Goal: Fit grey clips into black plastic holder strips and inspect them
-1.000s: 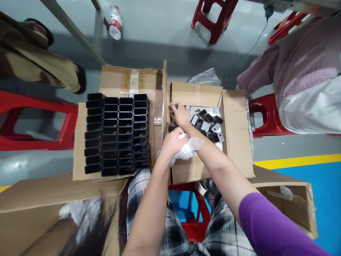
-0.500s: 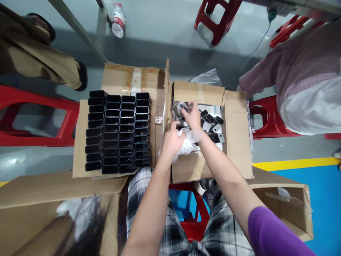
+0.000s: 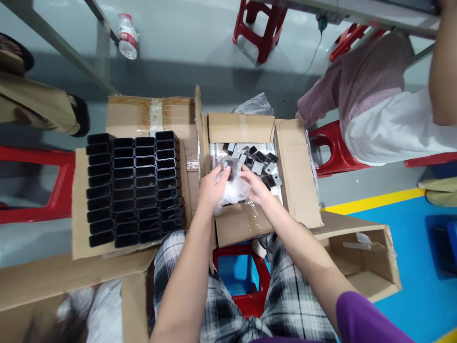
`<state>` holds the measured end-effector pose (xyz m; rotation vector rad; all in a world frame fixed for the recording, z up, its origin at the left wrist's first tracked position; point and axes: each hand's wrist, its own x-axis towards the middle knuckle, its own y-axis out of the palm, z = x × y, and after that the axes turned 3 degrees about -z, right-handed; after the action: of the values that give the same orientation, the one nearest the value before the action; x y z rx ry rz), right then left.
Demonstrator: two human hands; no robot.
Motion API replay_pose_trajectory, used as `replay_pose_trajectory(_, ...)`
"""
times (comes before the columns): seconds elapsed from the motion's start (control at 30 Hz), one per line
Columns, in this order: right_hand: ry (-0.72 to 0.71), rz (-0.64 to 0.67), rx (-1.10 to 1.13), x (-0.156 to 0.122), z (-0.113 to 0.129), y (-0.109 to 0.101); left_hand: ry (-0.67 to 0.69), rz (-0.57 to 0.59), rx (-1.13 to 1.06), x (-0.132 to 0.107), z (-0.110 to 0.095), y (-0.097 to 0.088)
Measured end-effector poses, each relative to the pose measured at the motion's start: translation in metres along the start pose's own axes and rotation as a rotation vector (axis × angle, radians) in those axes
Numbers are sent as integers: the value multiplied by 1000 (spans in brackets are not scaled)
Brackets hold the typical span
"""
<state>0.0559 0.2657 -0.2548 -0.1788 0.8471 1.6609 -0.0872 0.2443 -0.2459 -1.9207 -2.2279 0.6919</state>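
Observation:
My left hand [image 3: 211,186] and my right hand [image 3: 254,185] meet over an open cardboard box [image 3: 297,167] that holds several small black and grey parts [image 3: 263,163]. Between the two hands is a dark part [image 3: 231,167] wrapped in crumpled clear plastic [image 3: 233,193]. The left hand's fingers are closed on the plastic and the part. My right hand's fingers curl against the plastic from the other side. To the left, a flat cardboard sheet [image 3: 80,238] carries rows of upright black rectangular tubes [image 3: 134,186].
A person in a pink top and white apron [image 3: 378,109] sits on a red stool [image 3: 332,152] at the right. Another person's leg [image 3: 39,109] is at the left. More red stools [image 3: 260,24], a water bottle [image 3: 127,36] and cardboard boxes [image 3: 364,257] stand around.
My right hand has drawn back from the far left corner of the box to meet the left hand at the plastic. The view has shifted, so everything sits further left.

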Motion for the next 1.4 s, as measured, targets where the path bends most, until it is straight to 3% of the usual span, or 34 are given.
replay_pose_trajectory(0.13, 14, -89, -118, 8, -1, -4, 42, -79, 70, 2, 1, 2)
replay_pose_trajectory(0.33, -18, -86, -140, 20, -8, -23, 133, 1, 109, 1, -4, 3)
replay_pose_trajectory(0.47, 40, -87, -24, 22, -17, -30, 56, -63, 56, 0, -6, -1)
replay_pose_trajectory(0.6, 98, -213, -83, 26, -21, -42, -28, -138, -129, 5, -1, -2)
replay_pose_trajectory(0.7, 46, -324, -146, 29, -7, -67, -53, -188, -249, 10, 4, -1)
replay_pose_trajectory(0.87, -262, -623, -200, 23, 32, -131, -55, -172, -246, 11, 6, -2)
replay_pose_trajectory(1.03, -421, -812, -317, 22, 39, -172, -38, -155, -190, 9, 3, -3)
replay_pose_trajectory(1.2, -470, -848, -488, 59, 41, -180, -47, -144, -161, 7, 0, -4)
replay_pose_trajectory(1.4, -343, -740, -678, 85, 39, -185, -87, -121, -137, 6, 0, -5)
